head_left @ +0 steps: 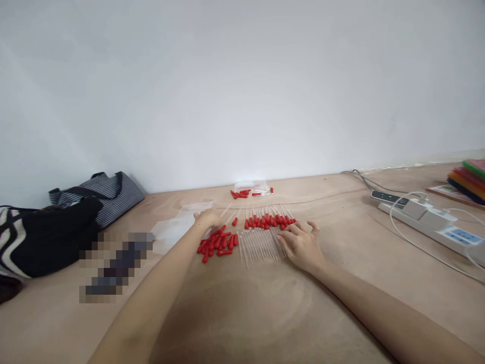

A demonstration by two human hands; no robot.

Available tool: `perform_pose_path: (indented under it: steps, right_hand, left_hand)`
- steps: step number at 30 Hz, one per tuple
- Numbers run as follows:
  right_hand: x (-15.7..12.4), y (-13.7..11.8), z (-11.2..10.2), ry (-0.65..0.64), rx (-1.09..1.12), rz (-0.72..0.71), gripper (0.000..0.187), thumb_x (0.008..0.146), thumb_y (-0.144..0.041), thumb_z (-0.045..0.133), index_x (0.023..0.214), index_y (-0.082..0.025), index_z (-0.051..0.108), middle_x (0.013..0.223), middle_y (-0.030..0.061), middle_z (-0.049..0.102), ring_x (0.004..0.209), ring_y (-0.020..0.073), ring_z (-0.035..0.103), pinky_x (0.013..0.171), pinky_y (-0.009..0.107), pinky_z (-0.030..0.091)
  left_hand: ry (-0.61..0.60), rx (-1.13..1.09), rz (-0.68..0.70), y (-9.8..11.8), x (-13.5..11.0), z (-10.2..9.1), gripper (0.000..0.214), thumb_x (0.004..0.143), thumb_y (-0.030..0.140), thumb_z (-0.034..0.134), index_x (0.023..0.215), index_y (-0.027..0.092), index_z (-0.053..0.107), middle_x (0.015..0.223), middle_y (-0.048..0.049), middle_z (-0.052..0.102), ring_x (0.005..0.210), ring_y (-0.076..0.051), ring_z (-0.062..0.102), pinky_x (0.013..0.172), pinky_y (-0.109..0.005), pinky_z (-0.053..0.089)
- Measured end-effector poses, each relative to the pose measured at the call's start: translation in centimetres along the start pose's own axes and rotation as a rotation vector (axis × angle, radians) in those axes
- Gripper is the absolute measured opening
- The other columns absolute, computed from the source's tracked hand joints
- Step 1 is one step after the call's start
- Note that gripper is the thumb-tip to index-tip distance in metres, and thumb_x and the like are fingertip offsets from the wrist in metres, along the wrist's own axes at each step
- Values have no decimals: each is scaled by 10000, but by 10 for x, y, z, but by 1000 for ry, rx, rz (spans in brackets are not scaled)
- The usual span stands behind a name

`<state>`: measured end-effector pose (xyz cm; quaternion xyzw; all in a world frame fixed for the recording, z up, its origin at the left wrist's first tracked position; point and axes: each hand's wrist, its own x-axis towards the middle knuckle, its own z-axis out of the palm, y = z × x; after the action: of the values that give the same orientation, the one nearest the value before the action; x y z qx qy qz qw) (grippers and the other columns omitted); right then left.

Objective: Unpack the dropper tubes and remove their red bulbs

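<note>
My left hand (209, 219) is beside a loose pile of red rubber dropper bulbs (217, 242), near the ends of a few thin clear tubes. Its fingertips are hidden behind the back of the hand. My right hand (303, 246) rests at the right end of the rows, fingers apart, touching or just over the tubes there. Between the hands lies a row of clear thin dropper tubes (259, 246), side by side. Just beyond it, red bulbs (269, 220) form a band, with more clear tubes fanning out behind them. One red bulb (235, 221) lies apart.
Near the wall, a clear plastic bag (250, 185) lies with several red bulbs around it. White sheets (170, 230) are at left, by a striped bag (121, 192) and a black cloth item (60, 237). A power strip (435, 225) with cables and colourful books (468, 179) occupy the right.
</note>
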<state>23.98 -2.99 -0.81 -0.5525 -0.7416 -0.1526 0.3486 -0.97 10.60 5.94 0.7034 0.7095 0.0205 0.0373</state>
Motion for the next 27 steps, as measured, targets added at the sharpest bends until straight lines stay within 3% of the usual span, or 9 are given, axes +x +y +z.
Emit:
perform_pose_path:
  steps: [3, 6, 10, 13, 17, 23, 27]
  right_hand:
    - [1, 3, 0, 20, -1, 7, 211, 825, -227, 440, 747, -230, 637, 717, -7, 612, 780, 134, 500, 890, 398, 132]
    - [1, 5, 0, 74, 25, 21, 177, 810, -224, 462, 815, -241, 639, 765, 0, 613, 792, 134, 507, 882, 383, 155]
    - [1, 1, 2, 153, 46, -30, 200, 798, -253, 487, 950, -242, 617, 905, 35, 611, 870, 158, 505, 877, 374, 181]
    - [0, -5, 2, 145, 21, -154, 253, 803, -299, 493, 1034, -245, 581, 992, 50, 603, 956, 182, 487, 906, 393, 152]
    - [0, -14, 5, 109, -13, -295, 243, 813, -335, 500, 1030, -253, 575, 973, 27, 622, 980, 179, 484, 931, 416, 103]
    - [-1, -20, 13, 148, -21, -388, 141, 822, -298, 508, 918, -251, 601, 786, -21, 648, 920, 147, 517, 943, 424, 83]
    - [-1, -20, 16, 175, -19, -397, 118, 816, -271, 519, 894, -256, 607, 718, -38, 645, 895, 141, 528, 946, 426, 86]
  left_hand:
    - [148, -7, 48, 1, -20, -8, 155, 717, 255, 463, 799, 181, 572, 746, -98, 656, 809, -293, 584, 772, -466, 317]
    - [287, -32, 188, 4, -53, -6, 199, 817, 241, 353, 931, 204, 511, 884, -54, 648, 908, -222, 558, 891, -445, 230]
    - [505, -90, 574, 9, -95, 17, 121, 829, 240, 424, 809, 199, 536, 822, -16, 648, 841, -178, 563, 920, -421, 185]
    - [607, -156, 739, 18, -112, 39, 113, 836, 229, 448, 771, 195, 535, 769, 7, 652, 794, -162, 568, 898, -402, 205]
    - [698, -217, 826, 32, -119, 58, 119, 847, 238, 445, 780, 189, 531, 713, 20, 650, 752, -151, 569, 885, -393, 227]
    - [779, -265, 868, 38, -122, 61, 107, 844, 252, 462, 837, 197, 554, 722, 23, 667, 764, -150, 581, 884, -399, 245]
    - [790, -232, 864, 36, -120, 62, 123, 821, 298, 501, 874, 229, 588, 909, 2, 672, 892, -183, 566, 907, -440, 226]
